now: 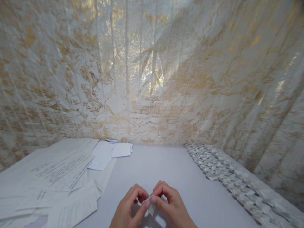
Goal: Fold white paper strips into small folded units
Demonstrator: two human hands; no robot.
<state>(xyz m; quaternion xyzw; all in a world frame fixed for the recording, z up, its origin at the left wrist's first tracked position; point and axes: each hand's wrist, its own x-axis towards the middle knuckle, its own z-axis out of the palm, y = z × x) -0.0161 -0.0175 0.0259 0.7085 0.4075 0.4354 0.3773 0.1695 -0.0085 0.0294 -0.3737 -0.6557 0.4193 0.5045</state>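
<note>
A small folded piece of white paper [151, 207] is pinched between my two hands, low in the middle of the view. My left hand [133, 205] grips its left side between thumb and forefinger. On the other side, the thumb and curled fingers of my right hand [169, 204] press the same piece. Its upper edge shows as a thin pale strip between the fingertips; the fingers cover much of the rest. Both hands are just above the white tabletop [152, 164].
Loose printed paper sheets [68, 171] lie overlapping on the left. Behind them are blank white paper pieces [102, 155] and a small stack of paper [121, 149]. Rows of folded paper pieces [228, 174] run along the right edge. A gold-patterned curtain [152, 79] hangs behind the table.
</note>
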